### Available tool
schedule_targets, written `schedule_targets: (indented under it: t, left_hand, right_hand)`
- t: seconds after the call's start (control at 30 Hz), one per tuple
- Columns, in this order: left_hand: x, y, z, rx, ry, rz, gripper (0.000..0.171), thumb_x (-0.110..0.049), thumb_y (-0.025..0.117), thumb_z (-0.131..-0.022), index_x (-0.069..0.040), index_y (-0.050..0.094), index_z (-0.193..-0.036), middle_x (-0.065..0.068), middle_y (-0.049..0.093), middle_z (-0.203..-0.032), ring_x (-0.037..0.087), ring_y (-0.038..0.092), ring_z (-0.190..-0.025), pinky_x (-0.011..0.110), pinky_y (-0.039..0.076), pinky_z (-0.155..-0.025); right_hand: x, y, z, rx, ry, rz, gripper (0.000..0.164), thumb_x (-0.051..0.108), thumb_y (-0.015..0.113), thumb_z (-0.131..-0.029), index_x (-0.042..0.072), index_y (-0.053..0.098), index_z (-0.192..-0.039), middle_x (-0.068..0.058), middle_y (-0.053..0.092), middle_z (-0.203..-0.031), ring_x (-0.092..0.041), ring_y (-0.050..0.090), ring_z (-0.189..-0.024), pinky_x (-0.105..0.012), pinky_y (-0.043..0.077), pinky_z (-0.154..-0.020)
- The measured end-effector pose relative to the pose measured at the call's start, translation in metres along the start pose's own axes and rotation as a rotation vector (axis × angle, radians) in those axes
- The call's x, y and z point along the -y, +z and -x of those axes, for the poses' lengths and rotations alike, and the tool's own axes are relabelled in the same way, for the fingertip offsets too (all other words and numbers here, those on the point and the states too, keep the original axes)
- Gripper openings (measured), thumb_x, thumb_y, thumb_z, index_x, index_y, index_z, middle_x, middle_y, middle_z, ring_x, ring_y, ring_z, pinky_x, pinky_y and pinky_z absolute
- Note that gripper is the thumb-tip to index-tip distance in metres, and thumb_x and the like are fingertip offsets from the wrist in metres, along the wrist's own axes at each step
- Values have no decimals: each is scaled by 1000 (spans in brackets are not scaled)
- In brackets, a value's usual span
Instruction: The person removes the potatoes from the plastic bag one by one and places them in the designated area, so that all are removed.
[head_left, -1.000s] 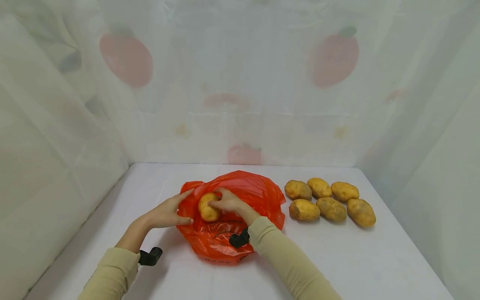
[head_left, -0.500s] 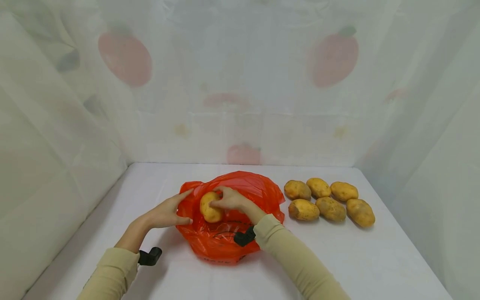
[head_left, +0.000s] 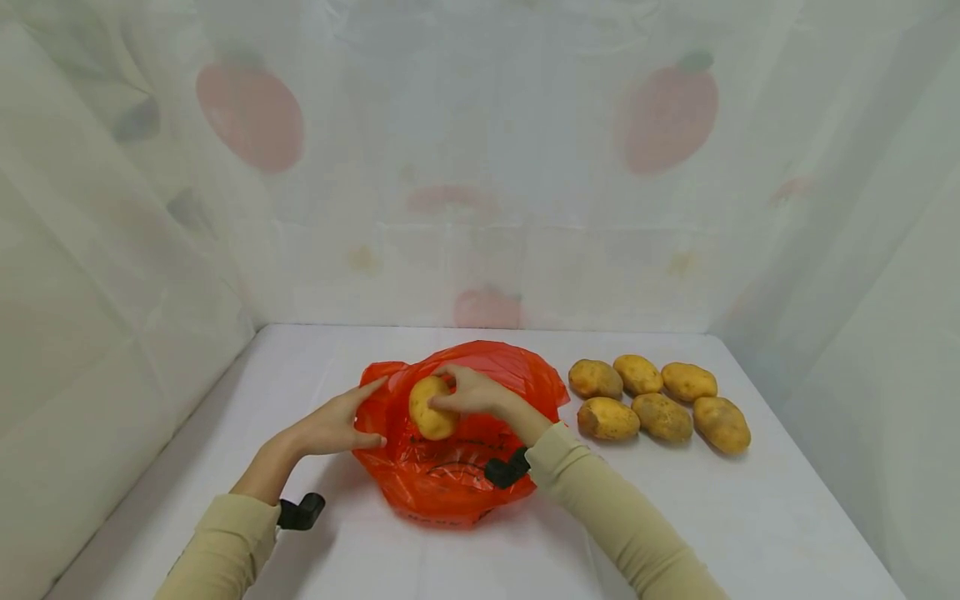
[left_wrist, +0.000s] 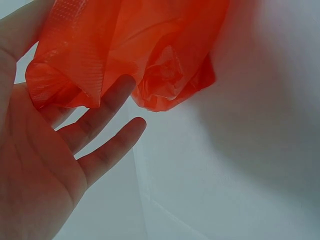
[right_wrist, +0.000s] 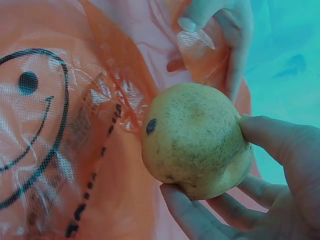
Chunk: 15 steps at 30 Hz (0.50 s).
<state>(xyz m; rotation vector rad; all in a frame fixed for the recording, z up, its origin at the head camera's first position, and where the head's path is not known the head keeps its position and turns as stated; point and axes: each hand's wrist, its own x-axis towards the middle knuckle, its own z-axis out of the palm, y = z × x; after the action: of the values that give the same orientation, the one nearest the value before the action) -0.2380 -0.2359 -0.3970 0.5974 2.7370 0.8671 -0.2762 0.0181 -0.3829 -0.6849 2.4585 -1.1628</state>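
My right hand (head_left: 480, 393) grips a yellow potato (head_left: 432, 408) between thumb and fingertips over the red plastic bag (head_left: 442, 492). The right wrist view shows this potato (right_wrist: 195, 140) close up, with a dark spot on its skin. My left hand (head_left: 330, 427) is at the bag's left edge, thumb and forefinger spread apart against the plastic. In the left wrist view, the bag's edge (left_wrist: 165, 75) hangs over the left hand (left_wrist: 40, 155), whose other fingers extend straight beneath it, partly covered by the film.
Several potatoes (head_left: 662, 417) lie in two rows on the white table (head_left: 675, 517), right of the bag. A black wrist-worn piece (head_left: 302, 512) sticks out from the left cuff, another (head_left: 507, 468) from the right. White curtains (head_left: 585, 275) with fruit prints enclose the back and sides.
My right hand has moved a little right and up, carrying the potato with it, away from the left hand. The left hand stays at the bag's edge.
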Motion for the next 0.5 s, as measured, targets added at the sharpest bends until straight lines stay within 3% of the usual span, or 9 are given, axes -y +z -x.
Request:
schedule_targets:
  t: [0.27, 0.5]
  left_hand:
    - [0, 0, 0, -4, 3, 6, 86, -28, 72, -77, -8, 24, -146, 16, 36, -142, 37, 35, -128, 57, 35, -99]
    - [0, 0, 1, -5, 21, -2, 87, -28, 73, -77, -10, 24, -146, 16, 36, -142, 39, 34, -129, 58, 33, -99]
  right_hand:
    - [6, -12, 7, 12, 3, 47, 57, 34, 65, -84, 13, 45, -133, -6, 51, -130, -17, 52, -109, -31, 47, -88]
    - [13, -23, 20, -1, 1, 62, 55, 36, 65, -83, 18, 46, -131, -3, 52, -128, -17, 52, -110, -32, 47, -86]
